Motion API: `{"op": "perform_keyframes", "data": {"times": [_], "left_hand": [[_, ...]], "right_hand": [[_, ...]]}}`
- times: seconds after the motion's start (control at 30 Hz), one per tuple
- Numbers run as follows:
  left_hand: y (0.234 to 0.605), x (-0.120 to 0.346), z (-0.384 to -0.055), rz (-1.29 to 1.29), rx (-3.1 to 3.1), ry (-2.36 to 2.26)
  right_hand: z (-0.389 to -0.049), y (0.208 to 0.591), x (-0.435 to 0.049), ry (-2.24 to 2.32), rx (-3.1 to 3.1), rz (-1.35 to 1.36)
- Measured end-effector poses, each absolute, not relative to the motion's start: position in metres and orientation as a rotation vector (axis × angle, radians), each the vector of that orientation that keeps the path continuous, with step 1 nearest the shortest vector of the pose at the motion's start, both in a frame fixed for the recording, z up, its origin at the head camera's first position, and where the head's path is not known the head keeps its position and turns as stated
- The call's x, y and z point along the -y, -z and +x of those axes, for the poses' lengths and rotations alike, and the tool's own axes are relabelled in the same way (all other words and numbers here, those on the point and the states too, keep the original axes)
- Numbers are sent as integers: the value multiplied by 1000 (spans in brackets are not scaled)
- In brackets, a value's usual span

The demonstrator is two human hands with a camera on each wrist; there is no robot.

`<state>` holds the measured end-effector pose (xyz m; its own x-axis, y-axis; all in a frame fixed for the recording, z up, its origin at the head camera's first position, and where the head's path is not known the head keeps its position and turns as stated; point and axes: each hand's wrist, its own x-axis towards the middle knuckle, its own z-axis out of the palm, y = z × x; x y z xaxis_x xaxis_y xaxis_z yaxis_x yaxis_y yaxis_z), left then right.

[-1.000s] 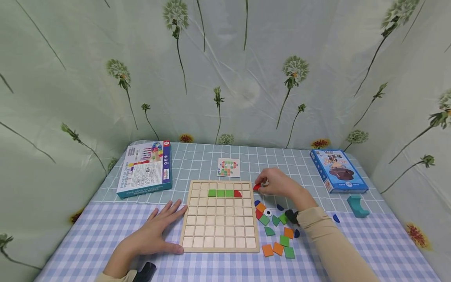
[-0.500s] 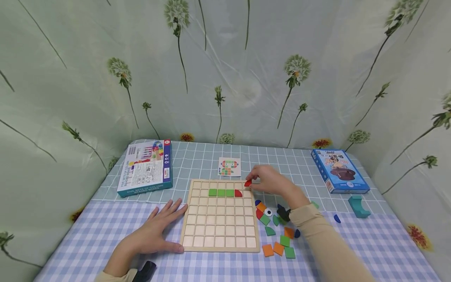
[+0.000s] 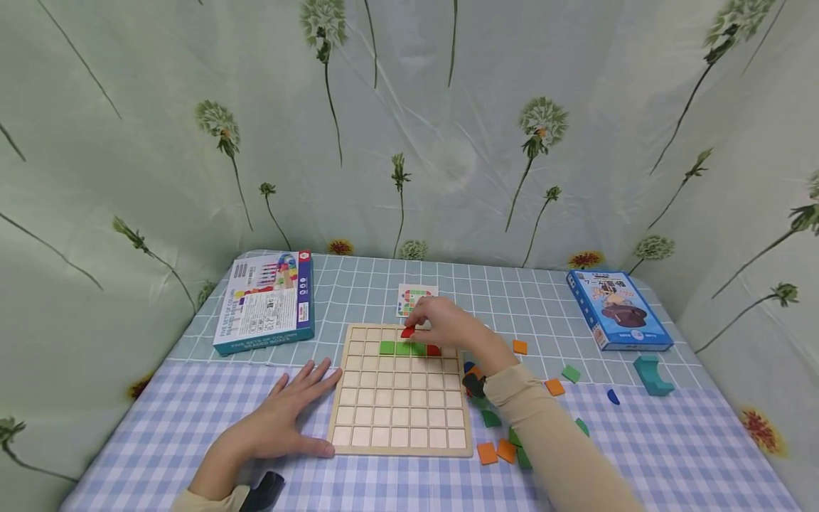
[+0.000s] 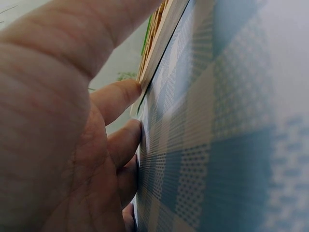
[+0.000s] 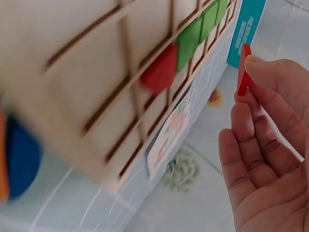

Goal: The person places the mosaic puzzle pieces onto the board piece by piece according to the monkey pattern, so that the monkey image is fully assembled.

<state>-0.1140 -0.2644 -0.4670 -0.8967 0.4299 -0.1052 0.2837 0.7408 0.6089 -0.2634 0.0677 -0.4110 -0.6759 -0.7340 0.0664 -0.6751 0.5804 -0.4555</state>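
— What does the right hand [image 3: 448, 323] have?

— It pinches a small red piece [image 5: 244, 70] between thumb and fingertips, over the farthest row of the wooden board [image 3: 384, 400]. Whether the piece touches the board cannot be told.

— And the left hand [image 3: 284, 416]?

— It lies to the left of the board, fingers straight and spread, with thumb and forefinger at the board's left edge. It grips nothing.

— Which pieces sit in the board?

— Three green squares [image 3: 387, 348], side by side in the second row from its far edge. A second red shape [image 3: 434, 350] continues that row toward the board's right edge.

— What else is around?

— A pattern card [image 3: 412, 291] just past the board's far edge, partly hidden by the right hand. Two orange squares [image 3: 488, 454] by the board's near right corner. A teal block [image 3: 652, 377] and a blue box [image 3: 617, 309] well off to the board's right.
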Motion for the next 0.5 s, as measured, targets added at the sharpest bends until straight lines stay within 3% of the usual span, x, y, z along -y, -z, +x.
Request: {"op": "perform_keyframes", "data": {"times": [0.5], "left_hand": [[465,264,-115,550,-2692,-876]], "right_hand": [[-258,426,-14,722,-2617,-1179]]}}
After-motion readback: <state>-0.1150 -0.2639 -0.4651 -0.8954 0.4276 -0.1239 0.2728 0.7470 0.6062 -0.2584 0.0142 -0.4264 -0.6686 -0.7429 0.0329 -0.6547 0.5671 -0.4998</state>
